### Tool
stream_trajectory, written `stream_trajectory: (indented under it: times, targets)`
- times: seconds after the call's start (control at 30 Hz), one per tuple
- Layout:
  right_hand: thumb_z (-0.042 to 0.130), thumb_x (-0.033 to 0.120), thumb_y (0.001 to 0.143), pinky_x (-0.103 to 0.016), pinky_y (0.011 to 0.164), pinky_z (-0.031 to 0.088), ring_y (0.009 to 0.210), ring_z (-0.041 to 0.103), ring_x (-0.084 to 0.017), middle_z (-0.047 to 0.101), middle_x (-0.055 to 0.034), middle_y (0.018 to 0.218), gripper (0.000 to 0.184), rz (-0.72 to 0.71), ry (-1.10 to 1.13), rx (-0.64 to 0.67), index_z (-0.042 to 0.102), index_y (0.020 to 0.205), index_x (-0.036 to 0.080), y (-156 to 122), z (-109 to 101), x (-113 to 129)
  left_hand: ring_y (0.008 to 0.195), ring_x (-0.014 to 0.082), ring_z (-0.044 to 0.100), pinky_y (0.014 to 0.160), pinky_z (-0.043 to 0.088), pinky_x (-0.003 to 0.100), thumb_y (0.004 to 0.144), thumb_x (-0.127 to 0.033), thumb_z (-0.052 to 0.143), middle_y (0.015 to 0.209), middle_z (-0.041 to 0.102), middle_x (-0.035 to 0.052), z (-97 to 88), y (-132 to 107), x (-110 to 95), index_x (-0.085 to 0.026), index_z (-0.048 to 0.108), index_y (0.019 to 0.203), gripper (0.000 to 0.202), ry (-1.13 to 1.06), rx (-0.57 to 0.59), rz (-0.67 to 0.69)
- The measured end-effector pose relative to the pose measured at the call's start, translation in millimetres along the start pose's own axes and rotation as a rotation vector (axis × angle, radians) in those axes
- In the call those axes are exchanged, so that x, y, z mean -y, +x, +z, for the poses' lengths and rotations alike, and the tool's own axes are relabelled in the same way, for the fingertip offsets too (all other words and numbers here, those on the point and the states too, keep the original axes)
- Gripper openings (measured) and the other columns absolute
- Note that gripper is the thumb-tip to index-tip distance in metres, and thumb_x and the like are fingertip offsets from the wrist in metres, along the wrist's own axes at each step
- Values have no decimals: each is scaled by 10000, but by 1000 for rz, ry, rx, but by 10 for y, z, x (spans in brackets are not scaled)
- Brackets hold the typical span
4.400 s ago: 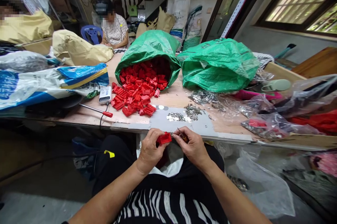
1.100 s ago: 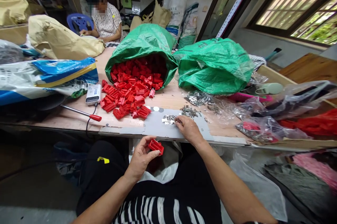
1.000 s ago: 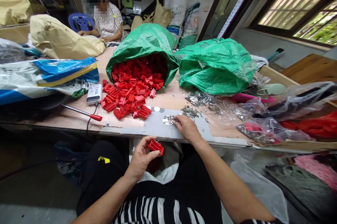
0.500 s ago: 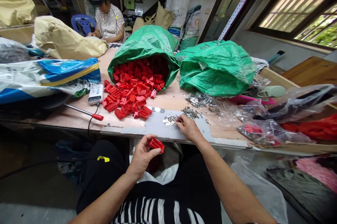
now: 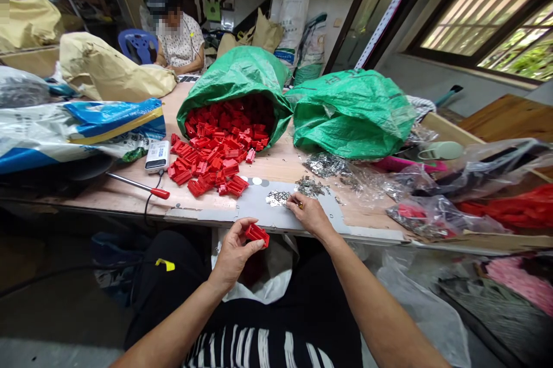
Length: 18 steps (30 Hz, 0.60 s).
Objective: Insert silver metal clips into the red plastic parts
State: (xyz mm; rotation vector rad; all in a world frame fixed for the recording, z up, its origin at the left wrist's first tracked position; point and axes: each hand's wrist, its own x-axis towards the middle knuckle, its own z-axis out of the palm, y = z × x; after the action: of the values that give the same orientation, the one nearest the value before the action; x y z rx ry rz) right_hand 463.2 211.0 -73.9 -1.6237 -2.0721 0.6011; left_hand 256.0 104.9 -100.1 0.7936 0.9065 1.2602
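Observation:
My left hand [image 5: 233, 253] grips a small red plastic part [image 5: 257, 234] just below the table's front edge. My right hand [image 5: 309, 213] rests on a grey sheet [image 5: 259, 207] on the table, fingers pinched round a small tool whose tip touches a little heap of shiny metal bits [image 5: 277, 198]. More red plastic parts [image 5: 207, 163] spill from an open green sack [image 5: 239, 77] further back.
A second green sack [image 5: 354, 112] lies to the right, with clear bags of metal pieces [image 5: 432, 207] beside it. A red-handled screwdriver [image 5: 138, 186] and a white power bank [image 5: 157, 156] lie left. A person [image 5: 177, 40] sits at the far end. A white bag [image 5: 268, 276] hangs under the edge.
Both hands were together on the red part; my right hand then reached onto the grey sheet to the metal bits. Over the last second it has barely moved.

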Motion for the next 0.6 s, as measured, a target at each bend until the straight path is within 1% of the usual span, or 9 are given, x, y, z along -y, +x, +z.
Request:
stream_trajectory:
  times: [0.17,0.33,0.47,0.6]
  targets:
    - [474,308,852,-267,670,367,737,554,-160,635,-25,790,179,-5,-30,-12,601,821,186,-4,-21,-32,873,134,552,796,478,264,689,-227,747,971,579,39,-1,-7,16,-178,532,1106,472,0,-2,1]
    - [504,228,831,-278,750,379,838,548,-170,628,-38,895,106,-36,-71,-30,601,848,189,2,-13,-58,857,124,549,794,474,257,685,-224,748,954,581,25,13,-17,15,-187,536,1098,466,-2,-3,-16]
    - [535,214,827,-280,752,376,835,540,-165,614,-46,923,106,-60,-131,-24,615,894,195,33,35,-45,850,123,547,788,474,258,688,-223,745,945,582,32,21,-9,16,-177,533,1100,466,2,1,-15]
    - [551,216,819,-271,722,363,804,527,-156,600,-38,882,65,-74,-148,0,608,839,192,64,66,-45,850,125,550,788,474,260,681,-223,749,948,588,36,13,-2,31,-173,534,1101,475,2,-1,-13]
